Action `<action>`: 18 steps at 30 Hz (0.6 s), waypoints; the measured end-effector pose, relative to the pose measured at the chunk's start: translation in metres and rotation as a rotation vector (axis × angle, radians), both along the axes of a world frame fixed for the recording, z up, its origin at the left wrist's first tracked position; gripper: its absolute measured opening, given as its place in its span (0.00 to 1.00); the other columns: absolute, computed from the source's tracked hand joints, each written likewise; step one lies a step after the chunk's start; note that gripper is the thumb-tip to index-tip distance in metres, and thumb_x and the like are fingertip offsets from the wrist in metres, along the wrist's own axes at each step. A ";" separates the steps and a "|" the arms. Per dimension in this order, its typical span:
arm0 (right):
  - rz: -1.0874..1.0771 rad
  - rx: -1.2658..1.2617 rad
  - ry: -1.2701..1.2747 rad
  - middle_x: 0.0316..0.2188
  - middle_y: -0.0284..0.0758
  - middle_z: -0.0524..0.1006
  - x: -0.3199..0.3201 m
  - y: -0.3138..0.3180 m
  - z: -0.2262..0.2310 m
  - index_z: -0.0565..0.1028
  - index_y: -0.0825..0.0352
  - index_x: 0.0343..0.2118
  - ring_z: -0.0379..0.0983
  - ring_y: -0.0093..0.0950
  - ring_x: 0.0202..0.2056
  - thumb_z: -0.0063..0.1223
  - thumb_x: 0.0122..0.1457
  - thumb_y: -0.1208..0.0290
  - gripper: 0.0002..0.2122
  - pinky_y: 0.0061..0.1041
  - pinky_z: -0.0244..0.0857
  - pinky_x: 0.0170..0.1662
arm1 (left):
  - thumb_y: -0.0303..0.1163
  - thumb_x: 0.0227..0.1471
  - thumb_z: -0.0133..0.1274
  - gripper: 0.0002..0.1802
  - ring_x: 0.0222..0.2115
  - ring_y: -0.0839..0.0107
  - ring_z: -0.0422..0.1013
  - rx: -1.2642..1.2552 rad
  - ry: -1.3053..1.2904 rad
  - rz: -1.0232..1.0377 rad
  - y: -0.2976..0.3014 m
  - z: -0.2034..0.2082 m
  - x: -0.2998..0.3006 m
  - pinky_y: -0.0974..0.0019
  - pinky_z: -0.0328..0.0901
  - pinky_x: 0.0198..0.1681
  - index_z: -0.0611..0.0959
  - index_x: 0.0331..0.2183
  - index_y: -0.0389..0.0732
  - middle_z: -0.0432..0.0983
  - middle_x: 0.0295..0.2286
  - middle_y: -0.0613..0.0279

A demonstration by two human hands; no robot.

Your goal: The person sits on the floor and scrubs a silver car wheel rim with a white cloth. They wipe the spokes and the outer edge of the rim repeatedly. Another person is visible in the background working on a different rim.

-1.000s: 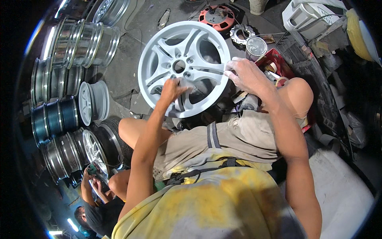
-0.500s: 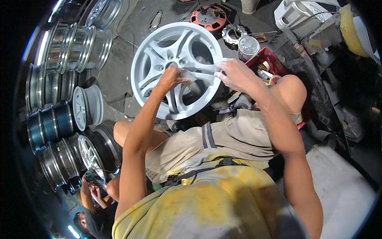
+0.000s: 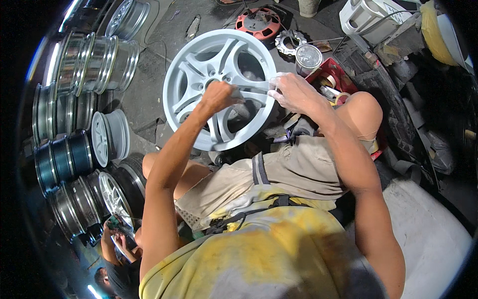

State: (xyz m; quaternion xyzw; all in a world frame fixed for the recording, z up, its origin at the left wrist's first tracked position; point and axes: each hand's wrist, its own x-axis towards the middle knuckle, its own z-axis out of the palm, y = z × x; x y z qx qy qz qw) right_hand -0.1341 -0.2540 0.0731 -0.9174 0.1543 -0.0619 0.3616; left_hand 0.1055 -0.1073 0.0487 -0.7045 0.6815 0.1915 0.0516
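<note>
A light grey, five-spoked car wheel rim [image 3: 170,92] lies face up in front of my knees, a round hole at its hub. My left hand [image 3: 218,97] is closed over the spokes just below the hub, fingers bent. A small greyish patch shows at its fingertips, but I cannot make out what it is. At the rim's right edge, my right hand [image 3: 296,92] has its fingers curled against the outer lip. Pale dust coats the fingers of my right hand.
Stacked wheel rims [image 3: 74,112] line the left side, where another person [image 3: 119,259] holds a phone-like object. Beyond my right hand are a round tin [image 3: 309,59], a red crate [image 3: 331,70] of tape rolls, an orange cable reel [image 3: 258,24] and a white container [image 3: 371,20].
My left hand has shifted slightly across the spokes and its fingers look less blurred. My right hand stays at the rim's right edge.
</note>
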 end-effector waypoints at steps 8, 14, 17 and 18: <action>0.013 0.042 -0.019 0.32 0.48 0.77 0.007 0.008 0.014 0.77 0.73 0.32 0.75 0.48 0.37 0.55 0.58 0.69 0.10 0.42 0.69 0.42 | 0.41 0.48 0.61 0.16 0.31 0.49 0.77 -0.149 -0.087 -0.046 0.006 -0.059 -0.026 0.49 0.71 0.34 0.79 0.35 0.41 0.80 0.28 0.49; -0.018 -0.001 -0.026 0.34 0.47 0.79 -0.012 0.001 0.015 0.78 0.70 0.32 0.77 0.47 0.37 0.55 0.59 0.69 0.09 0.43 0.70 0.43 | 0.37 0.48 0.61 0.18 0.28 0.44 0.77 -0.008 -0.204 0.460 0.099 -0.037 -0.049 0.46 0.71 0.32 0.77 0.37 0.36 0.79 0.24 0.43; -0.009 0.034 -0.013 0.33 0.47 0.79 -0.014 0.005 0.018 0.78 0.70 0.32 0.77 0.46 0.37 0.55 0.59 0.68 0.09 0.43 0.71 0.43 | 0.39 0.46 0.63 0.18 0.32 0.46 0.78 0.146 -0.140 0.566 0.115 -0.022 -0.067 0.47 0.72 0.36 0.80 0.36 0.37 0.80 0.28 0.42; 0.004 0.038 -0.018 0.33 0.48 0.78 -0.012 0.006 0.019 0.78 0.71 0.32 0.77 0.47 0.37 0.56 0.58 0.70 0.09 0.42 0.70 0.42 | 0.40 0.46 0.63 0.18 0.33 0.46 0.78 0.171 -0.103 0.571 0.120 -0.014 -0.062 0.48 0.72 0.37 0.81 0.36 0.38 0.80 0.28 0.43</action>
